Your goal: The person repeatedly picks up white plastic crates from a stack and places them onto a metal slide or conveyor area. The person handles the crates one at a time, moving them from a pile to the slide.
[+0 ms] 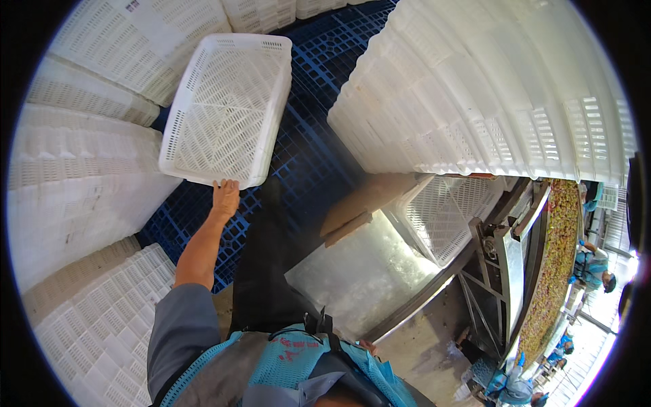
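Observation:
My left hand point(226, 197) grips the near rim of a white perforated plastic crate point(224, 107), its fingers hooked over the edge. The crate's open top faces up, and more rims seem to show beneath it along its right side. It sits above a blue plastic pallet floor point(305, 132), between tall crate stacks. Of my right hand point(368, 347), only a bit of skin shows beside my vest at the waist; the rest is hidden, so its pose cannot be made out.
Nested white crates point(81, 157) rise at left, and another tall stack point(468, 91) at right. A metal sheet point(366, 274), cardboard point(356, 203) and another crate point(452, 213) lie at right. Beyond, a conveyor point(552, 269) carries small fruit, with several people point(592, 269) alongside.

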`<state>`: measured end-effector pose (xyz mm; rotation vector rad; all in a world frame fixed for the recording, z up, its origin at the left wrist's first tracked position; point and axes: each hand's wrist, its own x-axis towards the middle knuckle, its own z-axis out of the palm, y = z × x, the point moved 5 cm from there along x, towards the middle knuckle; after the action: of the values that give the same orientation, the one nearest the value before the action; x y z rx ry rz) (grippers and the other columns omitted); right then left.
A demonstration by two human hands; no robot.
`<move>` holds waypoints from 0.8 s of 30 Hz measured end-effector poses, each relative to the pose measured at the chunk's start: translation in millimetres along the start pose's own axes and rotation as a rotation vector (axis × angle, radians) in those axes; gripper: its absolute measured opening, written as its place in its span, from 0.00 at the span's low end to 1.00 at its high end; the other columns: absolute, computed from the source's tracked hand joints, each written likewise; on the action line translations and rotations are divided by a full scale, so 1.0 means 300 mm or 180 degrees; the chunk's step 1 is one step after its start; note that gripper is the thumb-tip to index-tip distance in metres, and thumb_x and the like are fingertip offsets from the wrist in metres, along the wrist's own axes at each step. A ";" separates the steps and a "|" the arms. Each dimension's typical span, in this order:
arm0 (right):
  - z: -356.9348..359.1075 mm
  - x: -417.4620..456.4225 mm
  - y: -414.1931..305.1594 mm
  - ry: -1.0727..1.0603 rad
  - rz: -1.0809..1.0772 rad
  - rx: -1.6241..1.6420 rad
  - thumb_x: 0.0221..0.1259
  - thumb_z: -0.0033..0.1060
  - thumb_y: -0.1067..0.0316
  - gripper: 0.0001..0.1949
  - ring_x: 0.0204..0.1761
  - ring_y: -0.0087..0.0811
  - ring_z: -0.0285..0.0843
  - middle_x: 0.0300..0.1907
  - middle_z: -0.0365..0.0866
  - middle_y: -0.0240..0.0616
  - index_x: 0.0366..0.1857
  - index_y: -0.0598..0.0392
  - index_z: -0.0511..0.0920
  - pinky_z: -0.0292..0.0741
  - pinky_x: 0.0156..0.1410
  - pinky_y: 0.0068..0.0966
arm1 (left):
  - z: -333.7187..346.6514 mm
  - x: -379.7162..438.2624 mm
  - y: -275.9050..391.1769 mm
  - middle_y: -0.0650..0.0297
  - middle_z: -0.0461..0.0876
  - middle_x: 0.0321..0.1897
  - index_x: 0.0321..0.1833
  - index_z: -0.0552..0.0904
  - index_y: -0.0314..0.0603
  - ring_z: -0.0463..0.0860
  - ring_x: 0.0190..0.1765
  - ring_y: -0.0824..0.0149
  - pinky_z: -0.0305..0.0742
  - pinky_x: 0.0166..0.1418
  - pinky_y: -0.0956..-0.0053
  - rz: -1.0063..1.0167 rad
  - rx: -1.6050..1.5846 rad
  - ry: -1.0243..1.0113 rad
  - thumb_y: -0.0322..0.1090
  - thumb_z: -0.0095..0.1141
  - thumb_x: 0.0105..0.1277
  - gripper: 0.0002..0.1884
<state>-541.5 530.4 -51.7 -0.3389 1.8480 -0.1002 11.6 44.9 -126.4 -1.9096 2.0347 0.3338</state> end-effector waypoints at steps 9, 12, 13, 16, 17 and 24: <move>-0.001 -0.003 -0.689 0.0325 -0.0675 0.1042 0.67 0.54 0.61 0.20 0.32 0.36 0.85 0.35 0.83 0.50 0.50 0.72 0.74 0.82 0.35 0.28 | -0.015 0.067 -0.037 0.58 0.83 0.36 0.39 0.80 0.40 0.82 0.45 0.56 0.75 0.48 0.59 0.0728 0.0231 0.0358 0.34 0.58 0.62 0.07; 0.089 0.001 -0.880 -0.0016 -0.1149 0.0686 0.67 0.54 0.62 0.19 0.35 0.37 0.85 0.39 0.83 0.51 0.52 0.69 0.74 0.81 0.38 0.28 | -0.268 0.062 0.036 0.56 0.83 0.31 0.37 0.79 0.39 0.82 0.39 0.53 0.76 0.43 0.58 0.1005 -0.0089 0.0783 0.34 0.56 0.62 0.06; 0.130 0.002 -0.943 -0.0128 -0.1405 0.0738 0.67 0.53 0.62 0.19 0.35 0.36 0.85 0.37 0.83 0.50 0.51 0.69 0.74 0.81 0.38 0.26 | -0.360 0.065 0.068 0.55 0.83 0.30 0.36 0.78 0.39 0.82 0.37 0.53 0.76 0.42 0.58 0.1055 -0.0170 0.0861 0.34 0.56 0.62 0.06; 0.234 -0.043 -1.144 -0.0336 -0.1951 0.0411 0.65 0.55 0.63 0.18 0.33 0.29 0.83 0.36 0.85 0.45 0.50 0.67 0.76 0.78 0.38 0.23 | -0.658 0.073 0.135 0.52 0.81 0.25 0.34 0.77 0.38 0.82 0.33 0.51 0.76 0.40 0.57 0.1044 -0.0453 0.1228 0.36 0.59 0.63 0.08; 0.263 -0.055 -1.187 -0.0374 -0.2046 0.0324 0.65 0.55 0.63 0.18 0.33 0.30 0.83 0.37 0.85 0.46 0.51 0.67 0.76 0.77 0.39 0.24 | -0.735 0.082 0.119 0.52 0.81 0.24 0.34 0.76 0.39 0.82 0.32 0.50 0.74 0.38 0.55 0.1079 -0.0698 0.1632 0.38 0.58 0.64 0.09; 0.333 -0.155 -1.432 -0.0328 -0.2721 0.0905 0.63 0.59 0.62 0.21 0.46 0.35 0.82 0.44 0.83 0.50 0.55 0.65 0.74 0.78 0.50 0.29 | -1.110 0.114 0.246 0.46 0.78 0.26 0.33 0.74 0.34 0.76 0.29 0.47 0.70 0.36 0.59 0.0668 -0.2447 0.1664 0.40 0.51 0.71 0.14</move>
<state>-357.3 144.1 64.0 -0.8908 1.4499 -0.9003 -89.6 -110.3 162.0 -2.3987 2.7370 0.8453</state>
